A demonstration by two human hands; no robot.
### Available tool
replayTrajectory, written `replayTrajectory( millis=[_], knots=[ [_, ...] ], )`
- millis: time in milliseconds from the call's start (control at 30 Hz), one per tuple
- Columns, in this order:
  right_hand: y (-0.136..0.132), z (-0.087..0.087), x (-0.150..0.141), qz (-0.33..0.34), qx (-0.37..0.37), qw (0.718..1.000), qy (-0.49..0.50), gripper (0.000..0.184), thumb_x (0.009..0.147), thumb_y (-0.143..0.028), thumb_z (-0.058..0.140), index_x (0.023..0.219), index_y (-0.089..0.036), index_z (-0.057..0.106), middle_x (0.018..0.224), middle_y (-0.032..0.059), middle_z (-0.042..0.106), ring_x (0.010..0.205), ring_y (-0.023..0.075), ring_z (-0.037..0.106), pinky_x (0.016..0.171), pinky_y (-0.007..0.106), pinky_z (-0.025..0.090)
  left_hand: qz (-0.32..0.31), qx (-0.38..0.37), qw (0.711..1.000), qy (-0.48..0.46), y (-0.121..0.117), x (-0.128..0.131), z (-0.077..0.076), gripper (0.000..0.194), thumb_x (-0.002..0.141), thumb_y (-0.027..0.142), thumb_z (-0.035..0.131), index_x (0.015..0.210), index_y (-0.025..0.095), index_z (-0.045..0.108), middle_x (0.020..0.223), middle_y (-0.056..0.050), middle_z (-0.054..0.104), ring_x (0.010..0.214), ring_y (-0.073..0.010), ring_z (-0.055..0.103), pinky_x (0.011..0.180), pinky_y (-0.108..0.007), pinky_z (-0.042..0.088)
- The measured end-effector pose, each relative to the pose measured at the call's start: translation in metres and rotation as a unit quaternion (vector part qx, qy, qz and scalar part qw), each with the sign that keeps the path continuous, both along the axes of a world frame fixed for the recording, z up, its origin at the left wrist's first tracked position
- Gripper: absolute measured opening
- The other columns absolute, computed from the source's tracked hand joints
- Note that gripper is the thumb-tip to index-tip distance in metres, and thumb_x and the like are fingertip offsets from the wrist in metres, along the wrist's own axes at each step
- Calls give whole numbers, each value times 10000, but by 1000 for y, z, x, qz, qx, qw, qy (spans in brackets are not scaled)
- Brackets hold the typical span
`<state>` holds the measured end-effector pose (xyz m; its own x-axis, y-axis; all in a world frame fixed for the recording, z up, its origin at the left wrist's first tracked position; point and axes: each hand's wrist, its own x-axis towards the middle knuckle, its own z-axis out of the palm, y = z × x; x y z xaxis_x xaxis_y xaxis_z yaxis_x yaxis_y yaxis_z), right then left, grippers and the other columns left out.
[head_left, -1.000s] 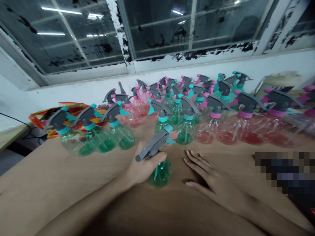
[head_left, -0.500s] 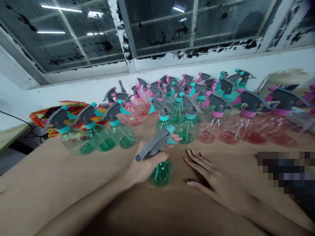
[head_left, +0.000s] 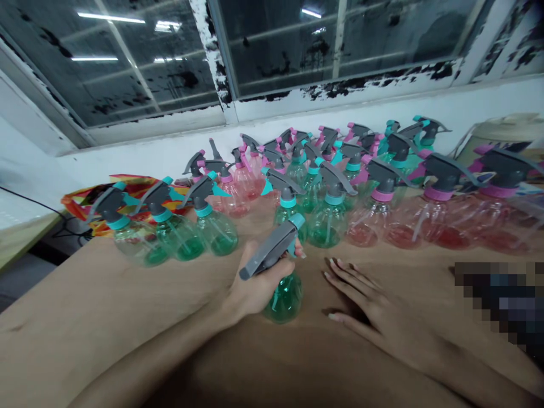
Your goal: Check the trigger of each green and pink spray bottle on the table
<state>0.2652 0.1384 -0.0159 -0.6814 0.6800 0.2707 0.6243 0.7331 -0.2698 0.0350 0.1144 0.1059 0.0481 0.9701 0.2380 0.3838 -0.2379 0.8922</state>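
Note:
My left hand (head_left: 259, 277) is wrapped around the neck of a green spray bottle (head_left: 284, 300) with a grey and teal trigger head. The fingers lie on its teal trigger, which is partly hidden behind the hand. The bottle stands on the wooden table (head_left: 178, 300), its nozzle pointing away from me. Flat on the table to the right of that bottle rests my right hand (head_left: 374, 306), fingers stretched out and holding nothing. Just beyond the held bottle stand more green spray bottles, one (head_left: 327, 226) close behind it.
Three green bottles (head_left: 216, 235) stand at the left before a bright orange bag (head_left: 102, 226). A row of pink-collared bottles (head_left: 402, 232) fills the right, with several more behind. A pale jug (head_left: 501, 136) sits far right, near a blurred-out patch (head_left: 505, 306). Windows (head_left: 289, 56) line the wall.
The fingers of my left hand have drawn the teal trigger inward, toward the bottle's neck. My right hand stays flat in place. The whole view has shifted slightly.

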Motion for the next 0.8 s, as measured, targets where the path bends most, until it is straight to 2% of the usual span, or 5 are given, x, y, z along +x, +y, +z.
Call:
replayTrajectory(
  millis=[167, 367, 533, 667, 800],
  knots=[
    [-1, 1, 0, 6, -11, 1000, 11, 633, 887, -494, 463, 1446, -277, 258, 1508, 8, 283, 1379, 223, 248, 1120, 455, 268, -14, 23, 999, 32, 2, 2, 3, 285, 686, 125, 498, 864, 266, 671, 815, 18, 665, 802, -179, 595, 822, -322, 475],
    [-1, 3, 0, 5, -16, 1000, 17, 634, 886, -489, 469, 1447, -287, 251, 1507, 5, 286, 1375, 227, 257, 1122, 458, 264, 78, -4, 996, 50, 0, 5, 0, 183, 652, 246, 515, 771, 248, 654, 480, 63, 387, 463, -140, 370, 482, -288, 369],
    [-1, 2, 1, 7, -13, 1000, 22, 634, 887, -483, 473, 1447, -290, 247, 1505, 1, 291, 1374, 227, 258, 1124, 460, 260, 94, -14, 995, 41, -2, 6, -3, 196, 657, 246, 540, 788, 216, 682, 496, 51, 481, 486, -146, 457, 530, -302, 433],
    [-1, 2, 0, 5, -10, 1000, 4, 636, 886, -500, 464, 1445, -275, 260, 1506, 5, 286, 1377, 224, 251, 1123, 460, 264, 45, -12, 999, 3, 0, 6, -3, 216, 703, 197, 558, 858, 233, 705, 784, 0, 699, 727, -191, 634, 731, -341, 517],
    [-2, 1, -1, -1, -9, 1000, 17, 633, 884, -493, 472, 1444, -284, 261, 1503, 5, 294, 1374, 229, 260, 1121, 465, 264, -21, -7, 999, -43, 1, 5, -1, 284, 742, 144, 546, 949, 269, 694, 1063, 2, 694, 977, -190, 637, 903, -336, 495]
  ],
)
